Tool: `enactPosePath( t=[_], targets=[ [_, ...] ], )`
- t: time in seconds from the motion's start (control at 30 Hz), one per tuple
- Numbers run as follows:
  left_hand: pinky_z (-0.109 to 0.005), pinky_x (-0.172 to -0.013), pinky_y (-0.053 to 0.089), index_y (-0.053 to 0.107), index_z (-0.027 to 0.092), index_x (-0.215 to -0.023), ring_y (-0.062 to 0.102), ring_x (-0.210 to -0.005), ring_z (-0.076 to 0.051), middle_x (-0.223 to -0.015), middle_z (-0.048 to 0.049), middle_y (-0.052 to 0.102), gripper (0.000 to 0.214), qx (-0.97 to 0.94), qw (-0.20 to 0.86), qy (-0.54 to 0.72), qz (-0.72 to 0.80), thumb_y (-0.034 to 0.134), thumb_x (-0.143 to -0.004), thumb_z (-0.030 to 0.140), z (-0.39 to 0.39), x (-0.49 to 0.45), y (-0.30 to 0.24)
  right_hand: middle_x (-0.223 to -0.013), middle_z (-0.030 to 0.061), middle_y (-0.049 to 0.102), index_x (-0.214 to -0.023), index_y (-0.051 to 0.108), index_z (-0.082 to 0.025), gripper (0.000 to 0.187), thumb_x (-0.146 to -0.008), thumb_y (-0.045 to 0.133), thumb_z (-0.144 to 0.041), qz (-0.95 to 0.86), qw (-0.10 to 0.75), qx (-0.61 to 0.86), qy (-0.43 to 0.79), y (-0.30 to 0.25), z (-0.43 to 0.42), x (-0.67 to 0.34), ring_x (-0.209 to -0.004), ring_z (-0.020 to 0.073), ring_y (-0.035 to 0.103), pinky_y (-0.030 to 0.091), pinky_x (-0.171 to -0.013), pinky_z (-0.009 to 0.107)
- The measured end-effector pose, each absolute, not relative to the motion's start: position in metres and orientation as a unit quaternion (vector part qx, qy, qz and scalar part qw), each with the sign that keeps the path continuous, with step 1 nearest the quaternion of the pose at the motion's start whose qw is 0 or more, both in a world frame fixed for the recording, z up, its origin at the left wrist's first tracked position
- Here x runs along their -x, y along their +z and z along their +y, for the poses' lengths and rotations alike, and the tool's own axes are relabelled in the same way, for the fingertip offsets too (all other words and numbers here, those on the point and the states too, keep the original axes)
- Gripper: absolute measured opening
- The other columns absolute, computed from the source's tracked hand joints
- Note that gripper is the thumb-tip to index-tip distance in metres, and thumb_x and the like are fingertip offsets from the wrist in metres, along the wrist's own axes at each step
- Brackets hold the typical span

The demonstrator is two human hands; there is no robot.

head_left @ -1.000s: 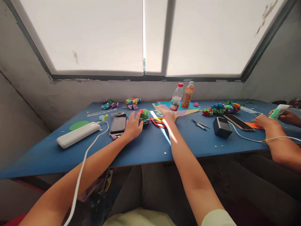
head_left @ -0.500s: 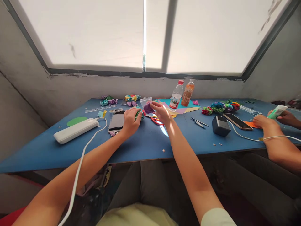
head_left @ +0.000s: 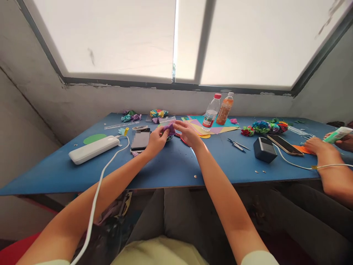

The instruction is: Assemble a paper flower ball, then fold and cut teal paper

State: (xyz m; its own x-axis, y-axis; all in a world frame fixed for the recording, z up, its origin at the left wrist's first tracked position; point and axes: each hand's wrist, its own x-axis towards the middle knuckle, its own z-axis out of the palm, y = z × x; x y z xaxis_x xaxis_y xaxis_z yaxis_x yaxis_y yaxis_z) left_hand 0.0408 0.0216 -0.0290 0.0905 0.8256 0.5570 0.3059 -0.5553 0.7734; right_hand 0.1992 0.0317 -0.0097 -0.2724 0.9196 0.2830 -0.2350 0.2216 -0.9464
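Over the middle of the blue table (head_left: 176,167), my left hand (head_left: 155,140) and my right hand (head_left: 189,133) meet on a small purple paper piece (head_left: 168,128). Both hands pinch it between fingers and thumb. A multicoloured paper flower lies just behind it, mostly hidden by the hands. A phone (head_left: 140,140) lies flat just left of my left hand. Red-handled scissors peek out under my right hand. A stack of coloured paper sheets (head_left: 205,127) lies beyond my right hand.
A white power bank (head_left: 93,149) with a cable lies at the left. Two bottles (head_left: 219,110) stand at the back. Finished paper flowers (head_left: 264,127), a black box (head_left: 264,149) and another phone (head_left: 284,144) lie right. Another person's hands (head_left: 320,145) hold a green glue tube (head_left: 338,134).
My right hand came back from the paper stack with the purple piece. My left hand left the flower and joined it; both now hold the piece together.
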Motion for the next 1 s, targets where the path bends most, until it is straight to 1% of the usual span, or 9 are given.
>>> enactPosePath(
  t=[0.1,0.17,0.23,0.3,0.4,0.5,0.6,0.77,1.0],
  targets=[
    [-0.028,-0.064,0.039,0.061,0.017,-0.084,0.053,-0.068,-0.016,-0.076,-0.0014,0.06,0.019,-0.696,0.241,0.53,0.419,0.049,-0.083,0.032,0.02,-0.04,-0.026,-0.103,0.0026,0.068,-0.103,0.068,-0.024,0.039,-0.067,0.075,-0.038,-0.593,0.557,0.327,0.481,-0.007,0.029,-0.198,-0.099,0.017,0.059,0.047,-0.081,0.028],
    [-0.028,-0.06,0.034,0.056,0.018,-0.072,0.046,-0.061,-0.014,-0.065,0.0018,0.052,0.014,-0.698,0.243,0.521,0.428,0.049,-0.081,0.027,0.021,-0.039,-0.025,-0.103,0.0038,0.069,-0.101,0.069,-0.022,0.037,-0.068,0.073,-0.038,-0.617,0.571,0.347,0.416,-0.006,0.029,-0.197,-0.1,0.0185,0.06,0.048,-0.083,0.03],
    [-0.028,-0.057,0.029,0.05,0.019,-0.063,0.04,-0.057,-0.013,-0.057,0.0038,0.043,0.017,-0.7,0.244,0.514,0.432,0.05,-0.08,0.024,0.022,-0.037,-0.025,-0.103,0.0048,0.069,-0.098,0.07,-0.021,0.033,-0.07,0.071,-0.039,-0.641,0.568,0.365,0.365,-0.006,0.03,-0.197,-0.098,0.0191,0.062,0.049,-0.083,0.031],
    [-0.027,-0.057,0.028,0.047,0.019,-0.06,0.037,-0.057,-0.012,-0.056,0.0046,0.039,0.022,-0.701,0.25,0.51,0.431,0.051,-0.081,0.024,0.024,-0.036,-0.025,-0.099,0.005,0.071,-0.093,0.071,-0.02,0.03,-0.071,0.069,-0.04,-0.654,0.56,0.382,0.335,-0.006,0.032,-0.197,-0.094,0.0192,0.063,0.049,-0.083,0.032],
    [-0.026,-0.058,0.03,0.045,0.018,-0.058,0.039,-0.058,-0.012,-0.058,0.0041,0.041,0.028,-0.705,0.27,0.5,0.424,0.053,-0.083,0.029,0.025,-0.034,-0.023,-0.091,0.0042,0.072,-0.085,0.072,-0.019,0.025,-0.072,0.068,-0.04,-0.666,0.555,0.394,0.305,-0.007,0.033,-0.196,-0.091,0.0191,0.064,0.048,-0.084,0.032],
    [-0.027,-0.057,0.033,0.047,0.019,-0.06,0.042,-0.059,-0.013,-0.059,0.0028,0.044,0.029,-0.706,0.3,0.496,0.408,0.05,-0.083,0.036,0.025,-0.035,-0.022,-0.086,0.0033,0.072,-0.08,0.071,-0.019,0.023,-0.073,0.067,-0.04,-0.677,0.547,0.403,0.282,-0.007,0.033,-0.195,-0.087,0.0187,0.063,0.047,-0.082,0.031],
    [-0.028,-0.057,0.037,0.052,0.019,-0.068,0.047,-0.059,-0.014,-0.062,0.0022,0.048,0.027,-0.708,0.326,0.491,0.389,0.051,-0.082,0.041,0.025,-0.036,-0.021,-0.081,0.0026,0.071,-0.077,0.07,-0.018,0.021,-0.073,0.066,-0.039,-0.691,0.528,0.412,0.27,-0.007,0.032,-0.194,-0.082,0.018,0.063,0.046,-0.077,0.03],
    [-0.026,-0.06,0.04,0.054,0.017,-0.068,0.048,-0.06,-0.012,-0.062,0.0033,0.049,0.027,-0.721,0.317,0.482,0.383,0.058,-0.084,0.037,0.027,-0.037,-0.024,-0.078,0.002,0.07,-0.074,0.068,-0.018,0.015,-0.074,0.063,-0.032,-0.698,0.512,0.436,0.249,-0.008,0.033,-0.19,-0.079,0.017,0.062,0.045,-0.075,0.029],
    [-0.028,-0.064,0.05,0.06,0.013,-0.085,0.057,-0.068,-0.012,-0.078,0.0001,0.06,0.025,-0.731,0.312,0.453,0.404,0.056,-0.091,0.037,0.034,-0.037,-0.028,-0.077,0.0013,0.066,-0.074,0.063,-0.018,0.012,-0.078,0.056,-0.027,-0.692,0.509,0.464,0.215,-0.012,0.04,-0.185,-0.074,0.0155,0.058,0.043,-0.07,0.028]
  ],
)
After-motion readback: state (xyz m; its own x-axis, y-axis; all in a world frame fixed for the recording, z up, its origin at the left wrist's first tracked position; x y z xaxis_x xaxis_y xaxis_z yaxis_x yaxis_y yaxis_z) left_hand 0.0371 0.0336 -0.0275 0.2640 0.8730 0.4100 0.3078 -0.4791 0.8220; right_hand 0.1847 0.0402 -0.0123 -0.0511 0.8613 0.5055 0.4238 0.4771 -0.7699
